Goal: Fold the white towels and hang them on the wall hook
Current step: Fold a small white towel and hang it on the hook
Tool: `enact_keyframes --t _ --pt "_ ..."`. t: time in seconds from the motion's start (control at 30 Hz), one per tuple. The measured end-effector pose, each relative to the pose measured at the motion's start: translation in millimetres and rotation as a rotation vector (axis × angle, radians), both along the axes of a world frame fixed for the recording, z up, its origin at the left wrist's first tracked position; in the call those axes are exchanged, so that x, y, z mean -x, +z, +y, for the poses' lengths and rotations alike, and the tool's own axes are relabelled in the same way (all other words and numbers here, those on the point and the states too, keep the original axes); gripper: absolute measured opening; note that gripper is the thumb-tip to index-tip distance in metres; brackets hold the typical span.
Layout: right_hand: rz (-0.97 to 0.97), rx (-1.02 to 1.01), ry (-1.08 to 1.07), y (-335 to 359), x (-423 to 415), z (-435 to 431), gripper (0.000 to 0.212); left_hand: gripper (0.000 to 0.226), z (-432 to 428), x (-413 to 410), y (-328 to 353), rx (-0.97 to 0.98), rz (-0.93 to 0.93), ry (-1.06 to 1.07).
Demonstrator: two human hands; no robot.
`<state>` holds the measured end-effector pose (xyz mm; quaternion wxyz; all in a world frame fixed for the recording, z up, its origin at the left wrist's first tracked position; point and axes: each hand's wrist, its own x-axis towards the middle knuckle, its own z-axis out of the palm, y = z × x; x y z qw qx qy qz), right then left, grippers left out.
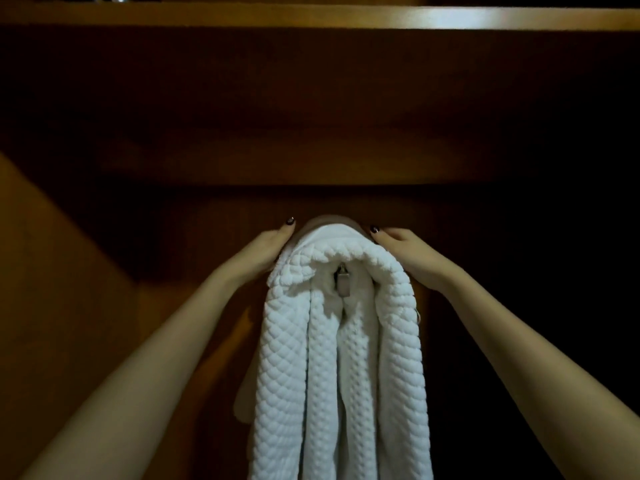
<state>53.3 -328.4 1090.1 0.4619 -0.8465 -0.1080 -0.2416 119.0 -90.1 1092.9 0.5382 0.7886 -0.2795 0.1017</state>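
A white towel hangs from the wall hook at the middle of a dark wooden wall, under a wooden shelf that runs across the upper edge of the wall. The cloth is thick and soft, quilted all over in a small raised diamond pattern. Its top is bunched into a rounded hump over the hook, and from there it falls in about four long, rolled bands that run down out of view. Whether this is one towel or several folded together cannot be told.

One hook shows: a small, flat piece in dull grey metal, seen in the hollow under the hump. Behind the top of the towel a smooth, pale, round plate lies against the wall. A pale, smooth shape shows behind the towel's left edge; what it is cannot be told.

Two bare hands reach up, one on each side of the hump. The left hand touches its left side and the right hand its right side. Each shows one straight thumb with a dark, glossy nail; the other fingers are hidden behind the cloth, so whether they grip it cannot be told.

The wall and shelf are smooth brown wood, and the shelf's front edge catches a band of light.
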Motion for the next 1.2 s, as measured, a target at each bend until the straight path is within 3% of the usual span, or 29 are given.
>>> enact_keyframes --t 0.1,0.2,0.5,0.9,1.2 --pt "-0.036 -0.041 -0.005 -5.8 19.0 -2.7 0.039 0.054 7.9 23.9 -2.6 0.077 -0.076 -0.008" --pt "-0.105 -0.078 -0.045 -15.0 51.3 -3.7 0.052 0.039 19.4 58.3 -14.0 0.084 -0.311 0.011" --pt "-0.117 0.124 -0.143 -65.0 168.5 21.4 0.049 0.032 27.2 178.6 -72.0 0.036 -0.505 0.07" --pt "0.368 0.345 -0.339 -272.2 331.5 58.0 0.055 0.046 -6.4 305.7 -264.3 -0.526 -0.222 -0.198" --pt "0.802 0.098 -0.577 -488.4 540.3 82.4 0.058 0.05 -33.0 436.4 -445.5 -0.776 -0.088 -0.555"
